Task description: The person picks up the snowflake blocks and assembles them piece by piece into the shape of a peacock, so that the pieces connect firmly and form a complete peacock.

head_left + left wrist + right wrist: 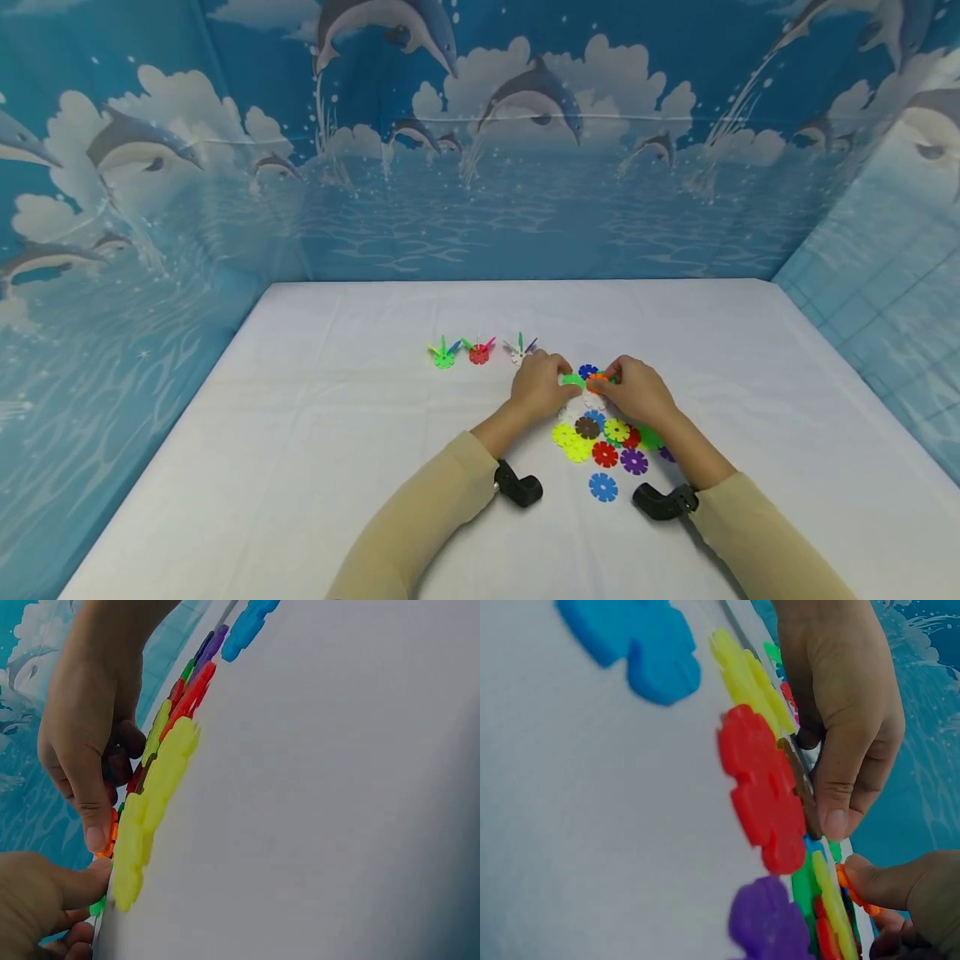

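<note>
My left hand (540, 387) pinches a green notched plastic disc (573, 380) between thumb and fingers. Close beside it, my right hand (641, 392) pinches an orange notched disc (597, 382). The two discs are held edge toward edge; whether they touch cannot be told. In the left wrist view the orange disc (114, 831) shows under the right thumb, with a bit of the green disc (97, 906) by the left fingers. Below the hands lies a loose pile of discs, among them a brown disc (587, 427), a red disc (604, 454) and a purple disc (633, 461).
Three joined disc pieces stand left of the hands: one with a green base (444, 358), one red (479, 353), one white (517, 353). Nearest the front lies a blue disc (603, 487). White cloth covers the table (337, 417); a dolphin-print curtain (525, 217) surrounds it.
</note>
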`<state>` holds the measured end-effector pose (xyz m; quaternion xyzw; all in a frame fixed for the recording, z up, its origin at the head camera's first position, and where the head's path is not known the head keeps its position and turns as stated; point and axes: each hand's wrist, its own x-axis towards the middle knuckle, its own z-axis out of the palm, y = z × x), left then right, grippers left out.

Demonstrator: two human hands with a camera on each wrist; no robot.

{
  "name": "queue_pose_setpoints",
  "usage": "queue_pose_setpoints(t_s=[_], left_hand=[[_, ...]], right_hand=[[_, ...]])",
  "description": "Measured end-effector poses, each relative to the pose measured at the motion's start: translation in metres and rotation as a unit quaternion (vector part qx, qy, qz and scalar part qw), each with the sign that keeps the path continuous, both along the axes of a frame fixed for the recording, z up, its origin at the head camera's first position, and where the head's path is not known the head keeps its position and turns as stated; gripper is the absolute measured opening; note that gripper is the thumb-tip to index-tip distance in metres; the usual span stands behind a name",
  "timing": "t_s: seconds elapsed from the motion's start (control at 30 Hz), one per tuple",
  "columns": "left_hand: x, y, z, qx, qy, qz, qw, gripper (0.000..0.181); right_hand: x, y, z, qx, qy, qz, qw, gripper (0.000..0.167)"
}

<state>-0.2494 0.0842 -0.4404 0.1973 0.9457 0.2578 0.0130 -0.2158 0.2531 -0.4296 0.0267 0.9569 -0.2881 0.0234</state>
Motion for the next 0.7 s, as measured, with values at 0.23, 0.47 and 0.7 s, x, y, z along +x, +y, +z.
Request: queue_pose_setpoints(t_s=[0.23, 0.47, 0.7], left_hand=[[0.003, -0.014, -0.001, 0.127, -0.037, -0.022, 0.9910, 0.017], [0.014, -0.049, -0.003, 0.184, -0.063, -0.038, 0.9803, 0.012], [0.031, -0.080, -0.004, 0.225, -0.110, -0.065, 0.9659, 0.009]], right_hand=[[0.007, -0.007, 0.004, -0.066, 0.004, 0.025, 0.9975, 0.034], [0.019, -0.025, 0.005, -0.148, 0.000, 0.056, 0.9874, 0.040], [0.031, -0.057, 0.008, -0.231, -0.044, 0.061, 0.9701, 0.040]])
